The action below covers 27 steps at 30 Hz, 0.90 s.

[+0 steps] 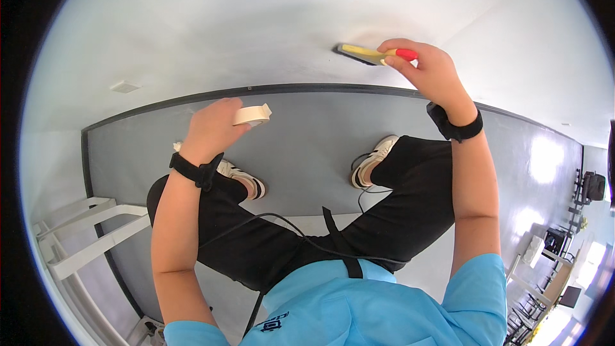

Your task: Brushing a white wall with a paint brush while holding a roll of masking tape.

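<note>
My left hand (pixel 211 127) grips a roll of cream masking tape (pixel 253 115) over the grey floor, with a short loose end of tape sticking up. Higher and to the right, my right hand (pixel 428 71) pinches a flat brush (pixel 363 53) by its handle. The handle is yellow with a red end, and a dark edge runs along the brush's far side. This dark edge is close to the white wall (pixel 269 33); whether it touches is hard to tell. Both wrists wear black straps.
A dark baseboard strip (pixel 307 88) runs between wall and grey floor (pixel 307 154). At left stands a white frame (pixel 103 240). A wall plate (pixel 125 87) is at upper left. A black cable (pixel 288 223) crosses my lap. Tables and chairs stand far right.
</note>
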Motion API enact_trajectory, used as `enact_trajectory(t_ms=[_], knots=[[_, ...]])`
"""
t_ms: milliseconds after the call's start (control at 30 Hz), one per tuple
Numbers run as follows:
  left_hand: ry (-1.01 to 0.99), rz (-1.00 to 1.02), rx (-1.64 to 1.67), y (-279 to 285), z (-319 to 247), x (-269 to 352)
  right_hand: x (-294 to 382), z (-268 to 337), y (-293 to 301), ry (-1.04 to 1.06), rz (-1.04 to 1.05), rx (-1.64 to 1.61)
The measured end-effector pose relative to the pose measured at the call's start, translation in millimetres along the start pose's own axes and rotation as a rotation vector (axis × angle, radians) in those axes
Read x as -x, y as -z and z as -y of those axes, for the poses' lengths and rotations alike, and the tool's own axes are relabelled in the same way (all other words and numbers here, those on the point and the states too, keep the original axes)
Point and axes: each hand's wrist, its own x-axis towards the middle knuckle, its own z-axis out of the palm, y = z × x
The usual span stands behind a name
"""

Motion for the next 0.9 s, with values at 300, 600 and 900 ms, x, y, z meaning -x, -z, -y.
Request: enact_trajectory(t_ms=[300, 600, 900], knots=[[0.024, 0.045, 0.001, 3, -3, -2, 1, -6, 4, -0.019, -0.072, -0.172], [0.027, 0.056, -0.005, 3, -2, 0, 3, -5, 13, -0.054, -0.036, -0.126], [0.036, 0.082, -0.004, 4, -6, -6, -2, -7, 2, -0.014, -0.05, -0.162]])
